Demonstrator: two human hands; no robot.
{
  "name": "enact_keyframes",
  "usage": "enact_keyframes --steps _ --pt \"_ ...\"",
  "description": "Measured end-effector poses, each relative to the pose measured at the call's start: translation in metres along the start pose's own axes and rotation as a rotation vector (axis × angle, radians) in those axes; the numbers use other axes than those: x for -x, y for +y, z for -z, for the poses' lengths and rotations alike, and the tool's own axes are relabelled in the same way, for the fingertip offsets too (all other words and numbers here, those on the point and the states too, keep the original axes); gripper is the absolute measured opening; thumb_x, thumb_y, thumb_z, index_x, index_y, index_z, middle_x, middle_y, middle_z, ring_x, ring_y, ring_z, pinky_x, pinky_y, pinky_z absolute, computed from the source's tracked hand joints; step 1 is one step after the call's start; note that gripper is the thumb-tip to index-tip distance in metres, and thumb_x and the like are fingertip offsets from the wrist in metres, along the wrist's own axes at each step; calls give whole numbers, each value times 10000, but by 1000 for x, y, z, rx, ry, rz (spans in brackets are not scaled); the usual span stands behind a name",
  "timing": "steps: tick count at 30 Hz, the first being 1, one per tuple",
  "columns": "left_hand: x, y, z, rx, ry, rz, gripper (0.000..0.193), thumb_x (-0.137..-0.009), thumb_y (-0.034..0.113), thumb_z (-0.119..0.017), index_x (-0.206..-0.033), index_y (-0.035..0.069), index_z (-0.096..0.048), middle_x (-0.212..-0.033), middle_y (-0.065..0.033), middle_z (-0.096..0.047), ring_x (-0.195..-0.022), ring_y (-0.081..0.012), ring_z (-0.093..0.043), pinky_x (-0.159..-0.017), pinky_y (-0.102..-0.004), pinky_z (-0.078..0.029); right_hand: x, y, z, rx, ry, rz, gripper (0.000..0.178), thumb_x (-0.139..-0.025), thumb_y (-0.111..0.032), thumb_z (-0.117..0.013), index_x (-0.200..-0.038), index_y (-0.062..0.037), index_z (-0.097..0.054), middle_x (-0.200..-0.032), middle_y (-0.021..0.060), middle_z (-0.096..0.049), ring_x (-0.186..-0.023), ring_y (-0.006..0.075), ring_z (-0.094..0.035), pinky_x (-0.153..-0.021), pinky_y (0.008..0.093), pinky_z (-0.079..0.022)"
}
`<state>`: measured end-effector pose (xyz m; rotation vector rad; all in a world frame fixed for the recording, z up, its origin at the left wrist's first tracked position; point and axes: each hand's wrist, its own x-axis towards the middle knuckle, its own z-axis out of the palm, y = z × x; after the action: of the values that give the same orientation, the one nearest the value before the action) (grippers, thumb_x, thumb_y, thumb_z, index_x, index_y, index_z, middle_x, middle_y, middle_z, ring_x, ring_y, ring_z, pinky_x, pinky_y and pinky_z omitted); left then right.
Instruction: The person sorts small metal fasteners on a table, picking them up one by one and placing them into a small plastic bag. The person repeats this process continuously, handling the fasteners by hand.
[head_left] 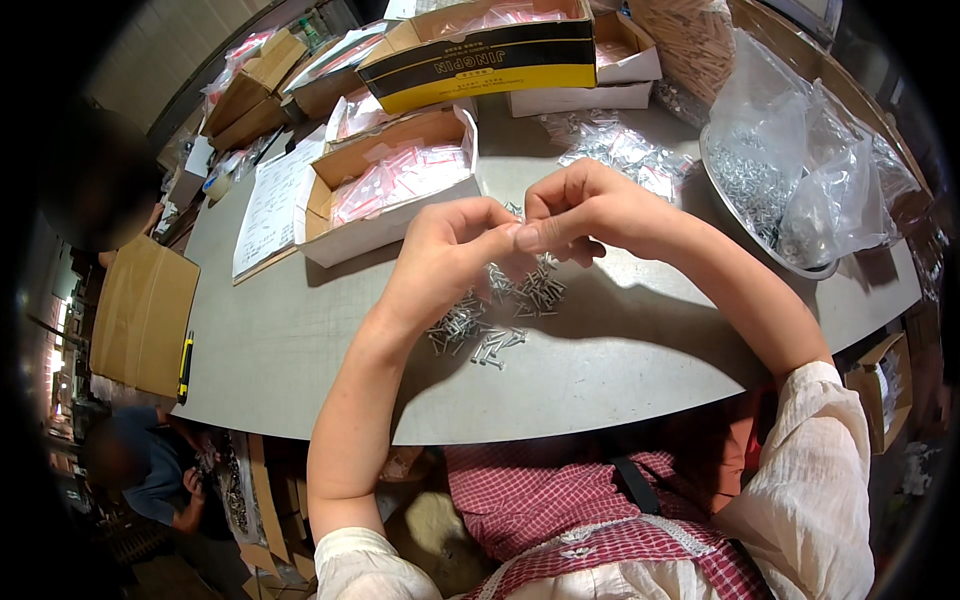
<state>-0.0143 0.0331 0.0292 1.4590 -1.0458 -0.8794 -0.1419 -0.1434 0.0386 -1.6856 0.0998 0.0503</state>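
Both my hands meet fingertip to fingertip above the grey table [300,370]. My left hand [445,240] is closed in a pinch, its thumb and forefinger touching the other hand. My right hand [595,212] pinches at the same spot. Whatever lies between the fingers is hidden or too small to name. Beneath them, small silvery screws [535,290] lie in a loose heap, partly covered by the left hand. A smaller cluster of screws [497,347] lies a little nearer to me.
An open carton [400,222] of red-edged plastic bags stands beyond my left hand, near a written sheet [268,215]. Behind are a black-and-yellow box [480,68] and filled clear bags [625,150]. A metal bowl [738,235] of screws stands right; a cutter knife [186,365] lies left. Another person [150,465] sits lower left.
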Motion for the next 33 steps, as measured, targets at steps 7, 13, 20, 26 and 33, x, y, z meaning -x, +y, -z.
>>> enact_keyframes --steps 7,13,20,26,33 --pt "5 -16 -21 -390 282 -233 150 -866 160 -682 -834 26 -625 -693 -71 -664 -622 -144 -651 -591 -321 -507 -6 16 -7 617 380 517 241 -743 -201 -699 -684 6 -592 -569 94 -546 -501 160 -499 -484 320 -380" --pt "-7 -10 -21 -1003 568 -733 270 -801 150 -753 -1021 31 -652 -946 -120 -701 -876 -309 -674 -785 -404 -541 -15 22 3 260 388 353 242 -830 -200 -690 -722 -21 -567 -630 27 -569 -547 72 -485 -488 257 -365" --pt "-11 -28 -5 -1004 504 -713 312 -805 166 -769 -1073 33 -680 -1004 -137 -713 -942 -321 -687 -811 -412 -552 -15 13 3 -21 166 87 271 -950 -293 -682 -809 -73 -609 -655 -14 -573 -494 17 -470 -434 188 -309" --pt "-13 -28 5 -1001 542 -598 321 -832 193 -787 -1098 38 -695 -999 -127 -727 -851 -277 -695 -758 -359 -544 -16 46 36 1318 292 329 191 -845 -204 -672 -882 -20 -639 -880 137 -654 -809 376 -664 -727 476 -541" --pt "-12 -27 3 -902 532 -538 350 -821 223 -769 -1095 20 -691 -1030 -162 -721 -961 -335 -690 -825 -419 -549 -20 38 26 1298 126 481 125 -830 -110 -641 -936 -45 -644 -911 106 -621 -837 340 -660 -720 447 -545"
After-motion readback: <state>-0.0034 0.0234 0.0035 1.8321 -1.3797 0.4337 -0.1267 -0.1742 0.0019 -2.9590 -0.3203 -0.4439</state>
